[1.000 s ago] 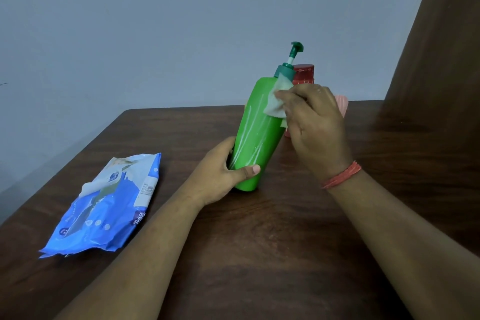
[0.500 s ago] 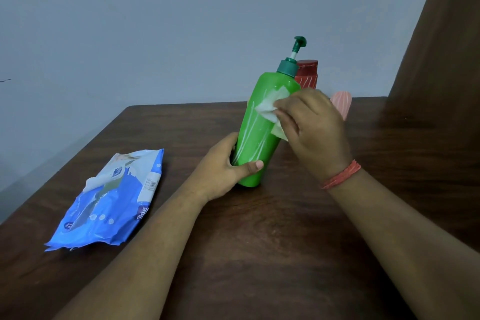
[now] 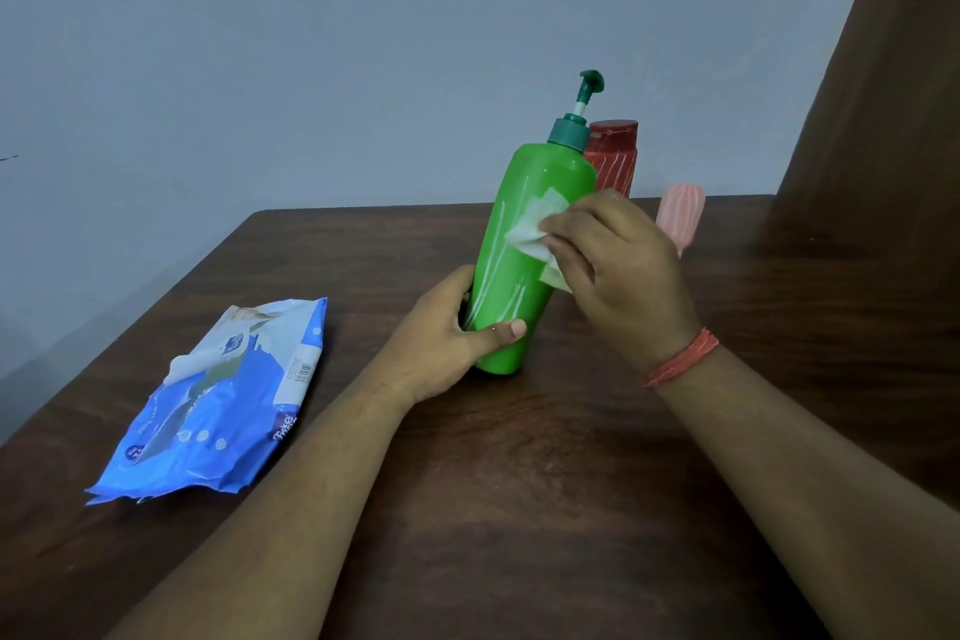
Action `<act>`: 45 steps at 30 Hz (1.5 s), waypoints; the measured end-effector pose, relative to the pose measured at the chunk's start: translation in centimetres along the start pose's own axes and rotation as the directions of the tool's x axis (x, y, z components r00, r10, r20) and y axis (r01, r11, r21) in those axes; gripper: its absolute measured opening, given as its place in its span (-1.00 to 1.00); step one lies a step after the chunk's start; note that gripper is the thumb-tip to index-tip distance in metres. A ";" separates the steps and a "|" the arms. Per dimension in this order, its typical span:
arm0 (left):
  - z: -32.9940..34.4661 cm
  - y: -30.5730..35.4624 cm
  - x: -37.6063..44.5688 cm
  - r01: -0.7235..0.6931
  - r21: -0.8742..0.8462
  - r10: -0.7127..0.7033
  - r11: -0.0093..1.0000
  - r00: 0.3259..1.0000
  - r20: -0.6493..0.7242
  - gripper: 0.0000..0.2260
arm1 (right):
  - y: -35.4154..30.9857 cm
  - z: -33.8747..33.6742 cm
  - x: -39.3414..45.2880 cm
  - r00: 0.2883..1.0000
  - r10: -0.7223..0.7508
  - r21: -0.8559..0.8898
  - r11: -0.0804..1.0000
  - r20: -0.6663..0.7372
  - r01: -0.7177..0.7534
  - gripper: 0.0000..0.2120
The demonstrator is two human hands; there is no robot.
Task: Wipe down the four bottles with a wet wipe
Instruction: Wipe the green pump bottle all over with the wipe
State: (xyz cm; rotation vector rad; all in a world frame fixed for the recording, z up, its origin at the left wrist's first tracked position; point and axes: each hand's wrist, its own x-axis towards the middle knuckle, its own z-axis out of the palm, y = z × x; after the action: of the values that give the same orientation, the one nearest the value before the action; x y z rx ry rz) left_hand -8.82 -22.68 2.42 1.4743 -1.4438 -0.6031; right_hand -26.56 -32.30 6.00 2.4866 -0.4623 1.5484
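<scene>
A green pump bottle (image 3: 524,203) stands tilted on the dark wooden table (image 3: 519,483), leaning to the right. My left hand (image 3: 457,333) grips its lower part. My right hand (image 3: 618,265) presses a white wet wipe (image 3: 535,229) against the bottle's middle. Behind the green bottle stands a red bottle (image 3: 613,156), partly hidden. A pale pink bottle (image 3: 680,218) shows behind my right hand, with only its top visible.
A blue pack of wet wipes (image 3: 218,405) lies on the table to the left, its flap peeled open. A grey wall rises behind the table. A brown curtain (image 3: 872,120) hangs at the right.
My right hand has slid the wipe down from the bottle's shoulder to its middle. The bottle sits a little more upright, and my left hand keeps its hold.
</scene>
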 end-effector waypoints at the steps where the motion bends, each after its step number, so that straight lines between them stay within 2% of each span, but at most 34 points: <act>1: 0.0 0.1 0.0 -0.005 0.017 0.005 1.000 1.000 0.001 -0.61 | 0.0 -0.1 0.0 1.000 0.004 -0.001 1.000 -0.006 -0.004 -0.90; 3: -0.1 0.1 0.0 -0.019 0.048 0.018 0.999 1.000 0.004 -0.61 | -0.1 -0.3 0.3 0.999 0.027 -0.011 1.000 -0.043 -0.027 -0.90; 6: 0.0 0.2 -0.1 -0.051 0.102 0.050 0.993 0.999 0.012 -0.58 | 0.2 -1.2 1.3 0.976 0.138 0.003 0.990 -0.167 -0.140 -0.91; 11: 0.3 0.5 0.0 -0.082 0.158 0.084 0.984 0.996 -0.004 -0.58 | 0.1 -1.6 1.6 0.989 0.037 -0.083 0.995 -0.145 -0.049 -0.89; 14: 0.5 0.7 0.0 -0.110 0.225 0.115 0.968 0.993 -0.009 -0.60 | 0.9 -2.5 1.9 0.974 0.087 -0.121 0.986 -0.210 -0.114 -0.86; 19: 0.6 0.5 0.0 -0.121 0.292 0.137 0.949 0.990 -0.032 -0.62 | 0.2 -2.2 1.8 0.993 -0.008 -0.251 0.968 -0.115 -0.021 -0.86; 22: 0.7 0.4 0.1 -0.137 0.314 0.154 0.939 0.988 -0.029 -0.62 | 1.0 -2.6 1.9 0.979 0.078 -0.238 0.963 -0.189 -0.123 -0.84; 23: 0.6 0.4 0.1 -0.139 0.316 0.157 0.938 0.987 -0.031 -0.61 | 0.8 -2.4 1.9 0.981 0.070 -0.241 0.964 -0.180 -0.113 -0.84; 26: 0.5 0.4 0.1 -0.129 0.318 0.151 0.939 0.988 -0.043 -0.61 | -0.3 -1.2 1.3 0.995 -0.067 -0.325 0.945 -0.067 0.042 -0.87; 27: 0.5 0.4 0.1 -0.126 0.318 0.148 0.940 0.988 -0.045 -0.61 | -0.1 -1.3 1.3 0.995 -0.074 -0.329 0.943 -0.067 0.048 -0.87; 31: 0.6 0.4 0.2 -0.134 0.330 0.154 0.934 0.987 -0.037 -0.60 | 0.8 -2.1 1.7 0.985 0.044 -0.278 0.956 -0.165 -0.089 -0.86; 35: 0.5 0.4 0.2 -0.121 0.302 0.142 0.946 0.988 -0.051 -0.61 | -0.1 -1.1 1.2 0.995 -0.091 -0.324 0.943 -0.038 0.074 -0.86; 39: 0.6 0.4 0.2 -0.123 0.315 0.145 0.941 0.988 -0.046 -0.58 | 0.5 -1.5 1.5 0.992 0.014 -0.284 0.957 -0.124 -0.049 -0.85; 42: 0.5 0.5 0.1 -0.108 0.298 0.130 0.948 0.990 -0.055 -0.62 | -0.2 -0.7 0.8 0.997 -0.074 -0.310 0.949 -0.023 0.064 -0.84; 43: 0.5 0.5 0.1 -0.107 0.296 0.129 0.949 0.990 -0.054 -0.63 | -0.1 -0.7 0.9 0.997 -0.078 -0.317 0.946 -0.026 0.066 -0.84; 45: 0.5 0.5 0.1 -0.114 0.306 0.135 0.945 0.990 -0.048 -0.64 | 0.6 -1.3 1.4 0.993 -0.008 -0.298 0.954 -0.117 -0.028 -0.84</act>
State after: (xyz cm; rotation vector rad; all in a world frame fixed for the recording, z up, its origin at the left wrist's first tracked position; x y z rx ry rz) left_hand -9.46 -22.85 2.68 1.6059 -1.6137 -0.2571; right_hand -27.30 -32.64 7.78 2.1573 -0.6389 1.4913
